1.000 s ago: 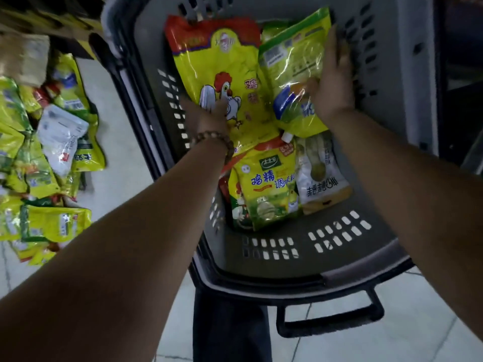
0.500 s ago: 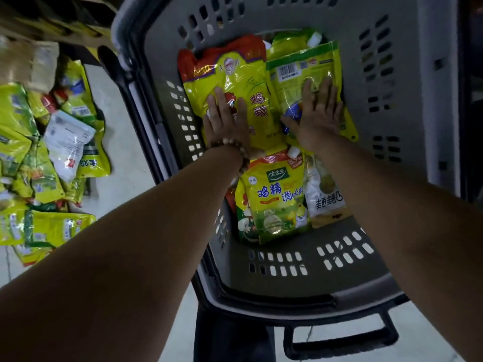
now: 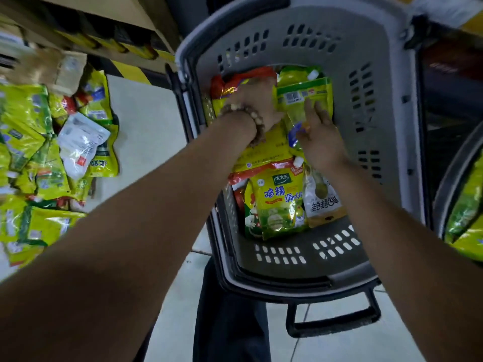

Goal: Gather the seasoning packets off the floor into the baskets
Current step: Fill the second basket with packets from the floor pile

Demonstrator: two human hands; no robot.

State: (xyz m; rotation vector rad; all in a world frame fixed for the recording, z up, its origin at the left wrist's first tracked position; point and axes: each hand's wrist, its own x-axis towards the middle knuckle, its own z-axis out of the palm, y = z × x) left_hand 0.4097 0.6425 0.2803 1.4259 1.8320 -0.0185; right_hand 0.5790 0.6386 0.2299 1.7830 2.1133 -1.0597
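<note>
Head camera view: the right hand (image 3: 319, 138) lies flat with its fingers straight and slightly spread, pressing on a green-and-yellow seasoning packet (image 3: 303, 96) that shows a barcode near its top edge. Just beside it, the left hand (image 3: 257, 104), with a bead bracelet (image 3: 241, 113) at the wrist, rests on a red-and-yellow packet (image 3: 264, 150); its fingers are hidden past the back of the hand, so whether they press or grip cannot be told. Both packets lie side by side at the far end of a grey plastic basket (image 3: 386, 126) with slotted walls. Nearer the person in the same basket are a yellow-green pouch (image 3: 279, 205) printed with blue characters and, touching its right side, a white pouch (image 3: 325, 202). The basket's black handle (image 3: 332, 322) lies folded down at its near end over the pale tiled floor (image 3: 146, 131). To the left on that floor, well apart from the basket, lies a heap of yellow-and-green packets (image 3: 31, 152) with one white packet (image 3: 81, 142) among them. At the right edge, a second basket (image 3: 449, 178) holds more yellow-green packets (image 3: 467, 212).
</note>
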